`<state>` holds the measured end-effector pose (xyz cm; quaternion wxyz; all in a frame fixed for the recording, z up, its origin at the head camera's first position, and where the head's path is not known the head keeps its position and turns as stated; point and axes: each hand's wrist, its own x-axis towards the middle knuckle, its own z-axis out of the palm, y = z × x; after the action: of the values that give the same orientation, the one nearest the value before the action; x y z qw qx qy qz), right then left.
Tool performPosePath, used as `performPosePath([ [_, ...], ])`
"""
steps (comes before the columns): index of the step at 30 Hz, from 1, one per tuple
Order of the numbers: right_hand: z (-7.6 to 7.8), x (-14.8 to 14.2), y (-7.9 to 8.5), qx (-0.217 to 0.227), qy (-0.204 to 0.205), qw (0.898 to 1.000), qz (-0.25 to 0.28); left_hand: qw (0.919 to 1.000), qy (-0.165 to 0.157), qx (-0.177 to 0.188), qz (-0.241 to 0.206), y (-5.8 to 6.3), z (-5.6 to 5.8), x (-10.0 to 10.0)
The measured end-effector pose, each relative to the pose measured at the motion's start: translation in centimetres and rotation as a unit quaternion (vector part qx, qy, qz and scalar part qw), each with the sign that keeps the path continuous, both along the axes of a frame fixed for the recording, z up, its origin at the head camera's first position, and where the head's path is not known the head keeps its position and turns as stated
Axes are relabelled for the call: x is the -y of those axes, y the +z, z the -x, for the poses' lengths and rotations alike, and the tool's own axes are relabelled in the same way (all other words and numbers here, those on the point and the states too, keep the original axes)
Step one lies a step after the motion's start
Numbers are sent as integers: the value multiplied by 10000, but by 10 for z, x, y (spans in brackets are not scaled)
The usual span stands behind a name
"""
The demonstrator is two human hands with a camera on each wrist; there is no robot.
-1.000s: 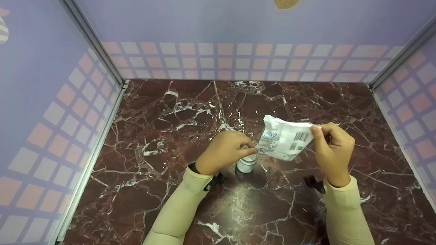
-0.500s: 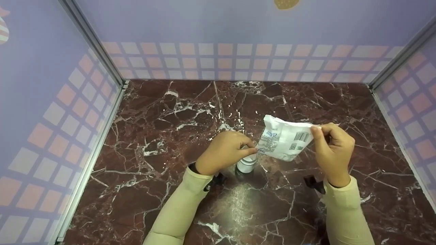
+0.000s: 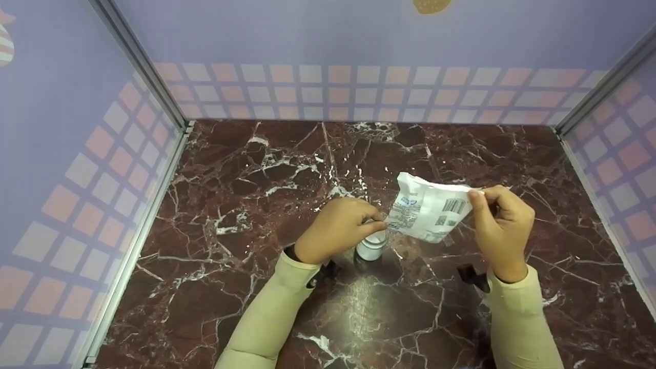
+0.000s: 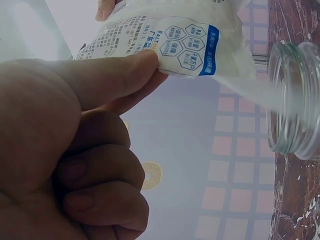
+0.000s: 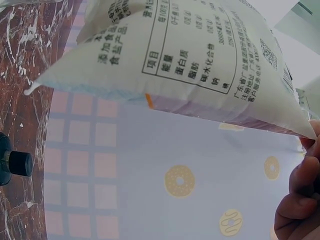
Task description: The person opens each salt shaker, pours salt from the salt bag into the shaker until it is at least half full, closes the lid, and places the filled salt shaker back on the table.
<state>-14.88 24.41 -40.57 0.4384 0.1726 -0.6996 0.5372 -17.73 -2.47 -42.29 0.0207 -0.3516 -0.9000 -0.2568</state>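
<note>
A white printed bag of salt (image 3: 430, 210) is held tilted between both hands, its lower left end over a clear glass jar (image 3: 370, 251). My left hand (image 3: 339, 225) pinches the bag near that end between thumb and index finger, the other fingers curled under. The bag's upper right corner is gripped by my right hand (image 3: 505, 228), thumb on top. In the left wrist view, a stream of white salt (image 4: 247, 91) runs from the bag into the mouth of the jar (image 4: 285, 100). White salt shows inside the jar in the head view.
White specks (image 3: 361, 177) lie scattered on the dark red marbled table (image 3: 230, 297) beyond the jar. Checked lilac walls (image 3: 328, 41) close off the back and both sides. Black mounts (image 3: 474, 277) sit at the wrists.
</note>
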Motion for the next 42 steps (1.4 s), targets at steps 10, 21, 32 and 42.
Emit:
performPosePath([
  [10,3,-5,-6,63,-10,10000,-15,9999,-10,121,-7,1,0,0],
  [21,1,-1,1,53,-1,10000,-74,9997,-89,219,-46,2,1,0],
  [32,2,-4,-3,117,-47,9999,-74,9996,-71,255,23,3,1,-1],
  [42,1,-2,-1,93,-20,9999,-35,9992,-61,388,44,3,2,-1],
])
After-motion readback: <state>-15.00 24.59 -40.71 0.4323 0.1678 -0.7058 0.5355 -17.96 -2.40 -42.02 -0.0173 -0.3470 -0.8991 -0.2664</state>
